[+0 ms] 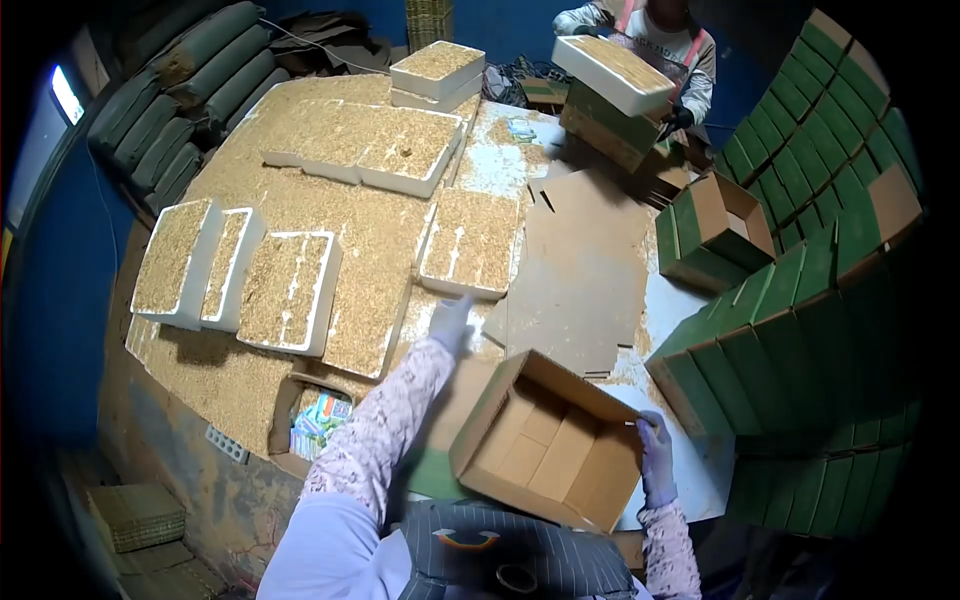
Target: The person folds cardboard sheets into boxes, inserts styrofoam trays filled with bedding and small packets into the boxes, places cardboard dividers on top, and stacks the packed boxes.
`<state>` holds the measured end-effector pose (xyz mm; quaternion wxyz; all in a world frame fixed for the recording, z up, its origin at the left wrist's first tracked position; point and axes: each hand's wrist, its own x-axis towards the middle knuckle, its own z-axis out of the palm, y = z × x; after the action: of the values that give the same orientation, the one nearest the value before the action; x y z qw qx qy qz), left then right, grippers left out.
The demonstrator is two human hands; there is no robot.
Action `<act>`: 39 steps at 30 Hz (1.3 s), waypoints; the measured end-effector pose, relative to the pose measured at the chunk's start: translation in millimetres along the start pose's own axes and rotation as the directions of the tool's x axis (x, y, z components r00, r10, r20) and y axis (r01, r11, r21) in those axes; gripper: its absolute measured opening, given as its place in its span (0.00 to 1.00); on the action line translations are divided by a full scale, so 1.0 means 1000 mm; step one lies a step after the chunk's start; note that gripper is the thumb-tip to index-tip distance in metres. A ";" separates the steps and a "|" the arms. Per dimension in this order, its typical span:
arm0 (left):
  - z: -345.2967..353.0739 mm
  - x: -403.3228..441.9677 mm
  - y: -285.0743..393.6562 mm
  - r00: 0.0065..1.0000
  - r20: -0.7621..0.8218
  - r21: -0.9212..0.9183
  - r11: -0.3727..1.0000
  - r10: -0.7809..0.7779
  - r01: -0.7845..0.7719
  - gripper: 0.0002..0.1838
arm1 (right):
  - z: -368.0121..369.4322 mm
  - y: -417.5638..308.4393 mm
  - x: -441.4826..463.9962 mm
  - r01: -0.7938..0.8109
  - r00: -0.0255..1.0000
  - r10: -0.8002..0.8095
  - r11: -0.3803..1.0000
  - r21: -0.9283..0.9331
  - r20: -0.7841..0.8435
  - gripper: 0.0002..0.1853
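There are two hands (pixel 656 458) of the wearer, one open box (pixel 545 440) between them, three white trays (pixel 325 300) at the left, one other person (pixel 692 65).

Golden flakes (pixel 375 250) covered much of the pale tabletop (pixel 700 475), where several filled white trays (pixel 460 288) and flat cardboard (pixel 580 270) lay.

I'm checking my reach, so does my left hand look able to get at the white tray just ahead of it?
Probably yes: your left hand is close by the near edge of the white tray, with nothing visible between them; contact is unclear.
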<state>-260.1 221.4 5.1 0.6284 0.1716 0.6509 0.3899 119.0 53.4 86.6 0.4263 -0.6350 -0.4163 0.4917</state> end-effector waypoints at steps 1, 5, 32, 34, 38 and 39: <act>0.008 0.024 0.007 1.000 0.012 -0.147 0.989 -0.028 0.030 0.24 | 0.002 -0.003 -0.001 -0.002 1.000 0.002 1.000 -0.029 -0.017 0.06; 0.017 0.127 -0.024 0.993 0.081 -0.158 0.985 0.088 -0.075 0.22 | 0.009 -0.012 -0.003 -0.111 0.991 0.109 0.994 -0.010 -0.077 0.07; -0.154 -0.115 0.119 0.942 0.013 -0.494 0.821 0.334 -0.285 0.36 | 0.002 -0.001 0.010 0.223 0.974 -0.226 0.955 -0.196 0.008 0.16; -0.158 -0.161 0.118 0.827 0.161 -0.053 0.842 0.538 -0.537 0.36 | 0.007 -0.011 0.030 0.232 0.973 -0.212 0.907 -0.352 0.097 0.17; -0.074 -0.200 0.111 0.905 0.327 -0.333 0.930 0.271 -0.158 0.28 | 0.024 -0.008 0.100 0.149 0.978 -0.105 0.957 -0.249 0.178 0.20; -0.046 -0.209 0.101 0.851 0.396 -0.365 0.909 0.345 -0.199 0.31 | 0.035 -0.048 0.091 -0.047 0.982 0.104 0.942 -0.332 0.157 0.20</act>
<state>-299.3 123.5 216.6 0.7189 0.2480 0.3855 0.5226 95.1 158.2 102.7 0.2584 -0.6676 -0.5025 0.4849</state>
